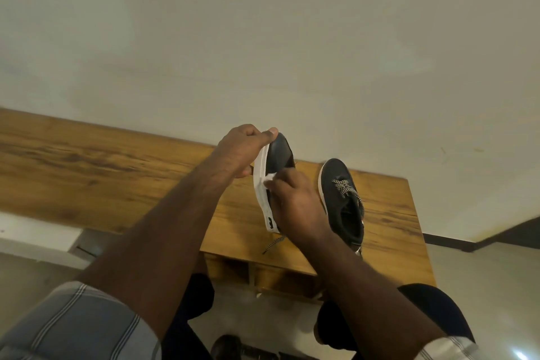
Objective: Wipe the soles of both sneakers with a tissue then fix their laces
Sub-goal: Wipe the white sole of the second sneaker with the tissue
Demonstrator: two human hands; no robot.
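- Head view: you hold one sneaker [276, 181] tilted on edge above the bench [117, 172].
- Left hand [244, 152] grips its toe end; right hand [295, 204] pinches the tissue [270, 178] against it.
- Likely light with a stiff sole; keep gripping the rim.
- Second sneaker [342, 202] stands just beside, laces loose.

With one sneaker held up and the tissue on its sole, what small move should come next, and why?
Probably slide the white tissue along the dark sole toward the heel. The left hand grips the toe of the tilted black sneaker with the white sole edge, the right hand presses the tissue mid-sole, and the second black sneaker stands untouched on the wooden table.
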